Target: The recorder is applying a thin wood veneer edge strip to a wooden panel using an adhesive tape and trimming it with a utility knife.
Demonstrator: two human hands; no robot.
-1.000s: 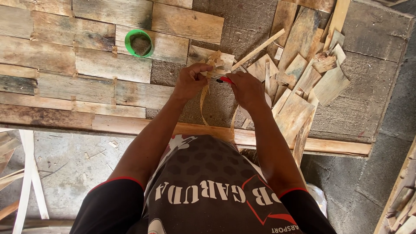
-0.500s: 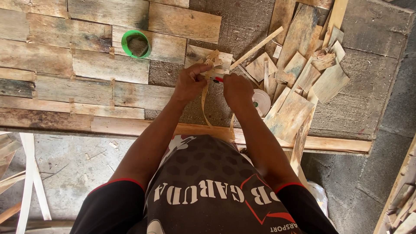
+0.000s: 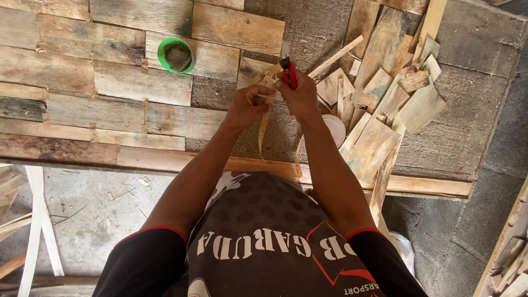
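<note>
Hands have lifted slightly since before: the left hand [image 3: 246, 105] pinches a thin, pale strip [image 3: 264, 129] that curls down over the rough plank bench [image 3: 110, 93], while the right hand [image 3: 300, 94] is closed round a red-handled cutter [image 3: 290, 72], beside splintery wood scraps [image 3: 379, 104].

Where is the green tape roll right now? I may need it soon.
In the head view, the green ring-shaped tape roll lies flat on the weathered wooden planks at upper left, apart from the left hand and up-left of it.
</note>
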